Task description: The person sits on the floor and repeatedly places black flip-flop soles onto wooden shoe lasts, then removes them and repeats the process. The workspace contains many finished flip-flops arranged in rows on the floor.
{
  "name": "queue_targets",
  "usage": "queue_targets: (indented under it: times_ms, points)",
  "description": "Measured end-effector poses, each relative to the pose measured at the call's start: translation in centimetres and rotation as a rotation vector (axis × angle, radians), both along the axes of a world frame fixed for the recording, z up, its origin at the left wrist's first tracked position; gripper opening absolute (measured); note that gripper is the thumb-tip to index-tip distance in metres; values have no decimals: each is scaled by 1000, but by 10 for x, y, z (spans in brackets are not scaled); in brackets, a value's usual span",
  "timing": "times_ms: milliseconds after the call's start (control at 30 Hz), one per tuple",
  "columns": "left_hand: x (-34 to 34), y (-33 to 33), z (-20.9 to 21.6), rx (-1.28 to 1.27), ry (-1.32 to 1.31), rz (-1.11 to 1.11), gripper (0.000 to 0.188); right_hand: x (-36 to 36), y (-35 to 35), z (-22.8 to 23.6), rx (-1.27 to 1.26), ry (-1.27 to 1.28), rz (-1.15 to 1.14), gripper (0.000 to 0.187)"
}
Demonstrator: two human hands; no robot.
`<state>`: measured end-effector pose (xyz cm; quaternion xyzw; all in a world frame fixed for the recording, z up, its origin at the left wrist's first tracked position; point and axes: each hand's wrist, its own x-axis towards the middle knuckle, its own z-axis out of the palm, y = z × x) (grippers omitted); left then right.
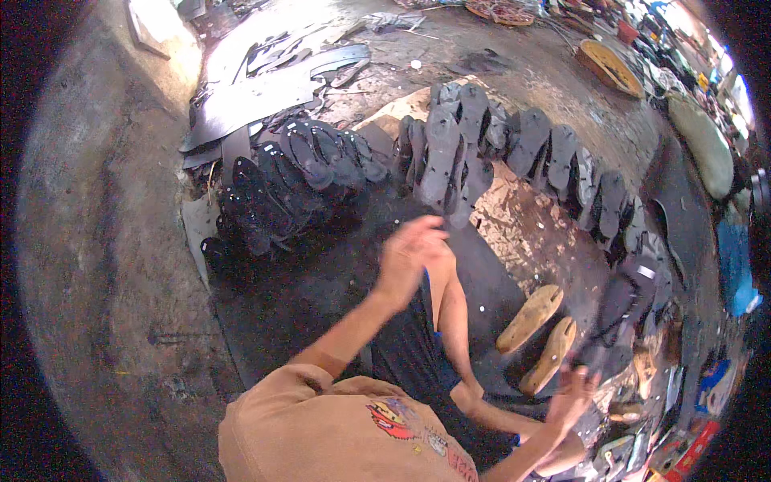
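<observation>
My left hand [412,255] is raised above my bent knee, its fingers loosely stretched and a little blurred, with nothing visible in them. Lower right, my right hand [572,398] has its fingers spread beside a pair of black strapped sandals [625,301]. The fingertips come close to the sandals' near end; whether they touch, I cannot tell. Two wooden shoe lasts [530,319] lie side by side on a dark mat [289,313], just left of those sandals and beyond my right hand.
Dark soles [442,153] stand in a curved row ahead, with shiny black sandals [257,201] at left. Sheet offcuts [249,100] lie far left. A worn brown patch [522,225] shows on the floor. Tools and scraps [618,450] crowd the lower right.
</observation>
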<state>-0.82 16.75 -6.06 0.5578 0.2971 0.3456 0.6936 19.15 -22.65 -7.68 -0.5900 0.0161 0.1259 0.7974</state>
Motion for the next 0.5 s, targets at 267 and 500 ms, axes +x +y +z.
queue_targets:
  times_ms: [267, 500]
  points:
    - [77, -149, 110, 101, -303, -670, 36, -72, 35, 21, -303, -264, 365, 48]
    - [78, -175, 126, 821, -324, -831, 33, -65, 5, 142, -473, -814, 224, 40]
